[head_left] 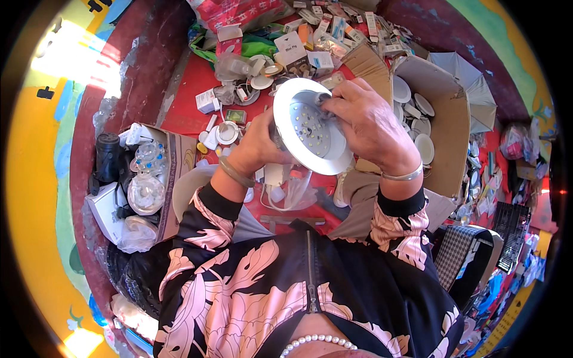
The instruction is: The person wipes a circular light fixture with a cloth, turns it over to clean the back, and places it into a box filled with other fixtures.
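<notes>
A round LED downlight point(310, 132) with a wide white rim is tilted in front of me, its dotted LED board facing up toward me. My left hand point(261, 142) is closed around the back of its housing on the left side. Over the right rim reaches my right hand point(369, 122), fingers pinched together inside the lamp's opening. Between those fingertips shows a small dark grey piece point(323, 99), perhaps cloth; its kind is unclear. Below the lamp hang a clear plastic bag point(299, 192) and a white cable, close to my legs.
At right stands an open cardboard box point(444, 140) holding several white round lamps. Another carton point(178, 179) at left holds clear plastic pieces. Small boxes point(292, 51) and loose lamps cover the red surface ahead. A dark red wall point(98, 128) curves around at left.
</notes>
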Motion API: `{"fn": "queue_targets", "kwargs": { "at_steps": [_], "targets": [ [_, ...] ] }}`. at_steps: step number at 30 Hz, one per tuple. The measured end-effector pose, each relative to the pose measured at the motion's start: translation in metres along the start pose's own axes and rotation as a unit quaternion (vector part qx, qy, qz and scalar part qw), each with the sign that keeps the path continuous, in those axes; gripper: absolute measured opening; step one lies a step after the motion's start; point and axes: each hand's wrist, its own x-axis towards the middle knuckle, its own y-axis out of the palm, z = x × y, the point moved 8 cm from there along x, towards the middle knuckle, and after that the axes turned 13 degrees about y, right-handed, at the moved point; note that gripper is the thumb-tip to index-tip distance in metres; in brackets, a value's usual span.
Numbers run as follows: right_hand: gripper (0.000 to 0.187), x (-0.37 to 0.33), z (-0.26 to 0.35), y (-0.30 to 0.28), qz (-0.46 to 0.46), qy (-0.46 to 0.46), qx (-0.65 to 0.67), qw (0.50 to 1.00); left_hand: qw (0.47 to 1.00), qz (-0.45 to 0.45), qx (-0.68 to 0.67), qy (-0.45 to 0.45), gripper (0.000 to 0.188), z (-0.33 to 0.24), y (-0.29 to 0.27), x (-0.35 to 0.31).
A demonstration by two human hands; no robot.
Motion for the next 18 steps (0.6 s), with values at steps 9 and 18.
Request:
{"fn": "queue_targets", "kwargs": {
  "at_steps": [9, 18],
  "targets": [
    [0.023, -0.012, 0.001, 0.007, 0.075, 0.049, -0.011, 0.996, 0.988, -0.037, 0.149, 0.001, 0.087, -0.033, -0.001, 0.005],
    [0.018, -0.008, -0.002, 0.017, 0.145, 0.217, 0.315, 0.912, 0.972, -0.091, 0.201, 0.085, 0.086, -0.044, -0.002, 0.007]
  ]
}}
